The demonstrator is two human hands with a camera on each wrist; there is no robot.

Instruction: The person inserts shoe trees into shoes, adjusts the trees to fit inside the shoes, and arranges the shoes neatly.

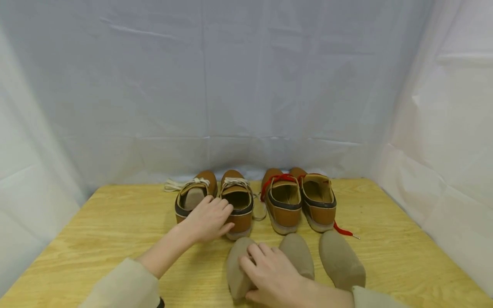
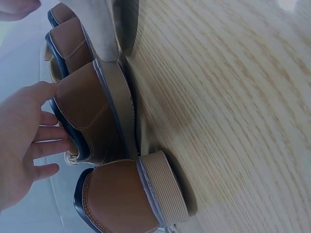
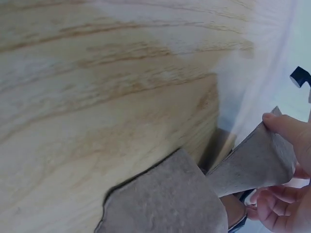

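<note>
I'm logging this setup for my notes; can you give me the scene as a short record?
Pale-laced shoes: two, brown, left side
Red-laced shoes: two, brown, right side
Far-left shoe: grey-beige insert inside
Left hand: at the second shoe from left
Right hand: grips leftmost loose insert
Other loose inserts: two, on the table

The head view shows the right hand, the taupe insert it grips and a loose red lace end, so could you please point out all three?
Right hand (image 1: 272,270): head view, on the back of the hand.
Gripped taupe insert (image 1: 235,267): head view, on its upper surface.
Red lace end (image 1: 343,231): head view, mid-length.
</note>
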